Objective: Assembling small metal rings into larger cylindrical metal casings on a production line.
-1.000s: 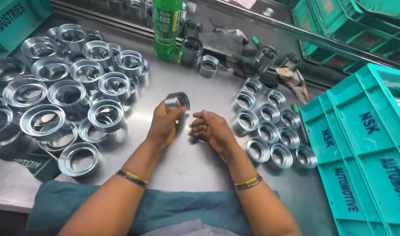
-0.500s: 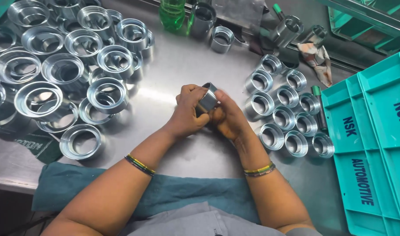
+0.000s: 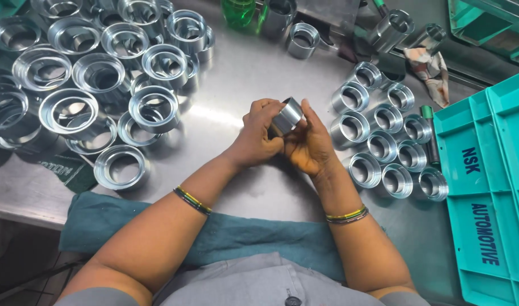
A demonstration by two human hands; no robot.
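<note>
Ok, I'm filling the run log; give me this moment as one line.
left hand: grips small metal sleeve | right hand: grips same sleeve | left of hands: large metal rings | right: small sleeves in rows, teal crate

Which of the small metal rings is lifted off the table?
Only the small metal ring held between the left hand and the right hand. The other small rings, grouped to its right, all rest on the steel table.

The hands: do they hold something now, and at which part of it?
Yes. Both hands hold one small metal ring above the table. The left hand and right hand pinch it with their fingertips by its outer wall, from opposite sides.
</note>
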